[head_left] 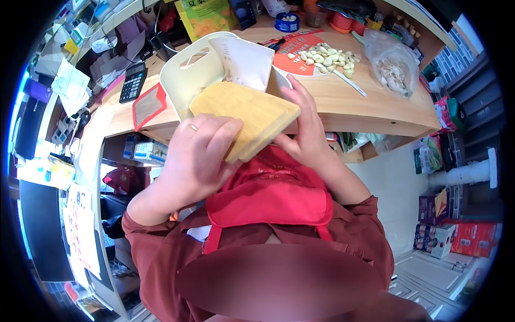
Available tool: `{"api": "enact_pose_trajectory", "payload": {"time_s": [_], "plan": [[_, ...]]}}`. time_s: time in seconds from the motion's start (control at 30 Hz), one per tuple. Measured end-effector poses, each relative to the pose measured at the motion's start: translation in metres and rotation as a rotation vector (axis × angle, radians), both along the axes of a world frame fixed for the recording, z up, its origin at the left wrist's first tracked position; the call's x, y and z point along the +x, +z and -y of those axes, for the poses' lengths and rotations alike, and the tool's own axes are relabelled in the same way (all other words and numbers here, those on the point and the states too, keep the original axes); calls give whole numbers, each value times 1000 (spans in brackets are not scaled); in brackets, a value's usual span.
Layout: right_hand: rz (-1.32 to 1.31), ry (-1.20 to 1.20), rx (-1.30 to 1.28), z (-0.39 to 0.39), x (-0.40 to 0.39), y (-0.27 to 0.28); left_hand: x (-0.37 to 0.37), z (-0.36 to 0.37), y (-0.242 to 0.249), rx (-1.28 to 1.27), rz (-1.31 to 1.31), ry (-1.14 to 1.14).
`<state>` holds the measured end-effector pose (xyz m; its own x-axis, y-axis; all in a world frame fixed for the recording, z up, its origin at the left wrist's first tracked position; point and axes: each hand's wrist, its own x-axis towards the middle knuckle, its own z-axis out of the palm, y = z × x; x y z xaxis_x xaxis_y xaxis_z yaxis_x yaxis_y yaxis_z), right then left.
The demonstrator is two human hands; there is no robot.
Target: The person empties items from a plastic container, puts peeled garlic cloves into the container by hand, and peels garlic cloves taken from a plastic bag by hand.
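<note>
A yellowish wooden block (244, 110), like stacked bamboo boards, is tilted in front of me over the mouth of a cream plastic bin (179, 80). My left hand (201, 147), with a ring on one finger, is closed over the block's near left edge. At the block's right end, my right hand (308, 123) is curled with the thumb below and the fingers along the far side. Its fingertips also lie close to the bin's right wall; whether they touch it is hard to tell. A whitish printed panel (244, 61) shows inside the bin.
Peeled garlic cloves (327, 56) lie on a round orange sheet (295, 45) beside a white-handled tool (351, 84). A plastic bag of peelings (394, 72) sits to the right. Leftward are a red-edged mesh piece (150, 105) and a calculator (133, 83). The desk's front edge (375, 122) runs behind my right hand.
</note>
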<state>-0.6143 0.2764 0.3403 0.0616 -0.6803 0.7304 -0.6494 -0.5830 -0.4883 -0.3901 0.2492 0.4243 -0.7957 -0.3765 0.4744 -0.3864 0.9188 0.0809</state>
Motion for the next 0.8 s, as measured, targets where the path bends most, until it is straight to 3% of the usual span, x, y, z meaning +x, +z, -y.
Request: {"api": "enact_pose_trajectory", "payload": {"time_s": [0.17, 0.3, 0.4, 0.57, 0.67, 0.77, 0.8], "plan": [[21, 2, 66, 3, -6, -1, -3, 14, 13, -15, -8, -71], [27, 28, 25, 6, -7, -3, -1, 44, 19, -37, -216, -85], [4, -12, -10, 8, -6, -4, -10, 59, 25, 289, -281, -106], [55, 9, 2, 9, -5, -5, -25, 82, 22, 294, -33, -151], [6, -5, -2, 10, -8, -4, -20, 92, 20, 184, -44, -228], [-25, -20, 20, 9, -10, -2, 0, 98, 31, 159, -231, -61], [-27, -18, 34, 9, -10, -1, 9, 97, 31, 447, -519, -99]]}}
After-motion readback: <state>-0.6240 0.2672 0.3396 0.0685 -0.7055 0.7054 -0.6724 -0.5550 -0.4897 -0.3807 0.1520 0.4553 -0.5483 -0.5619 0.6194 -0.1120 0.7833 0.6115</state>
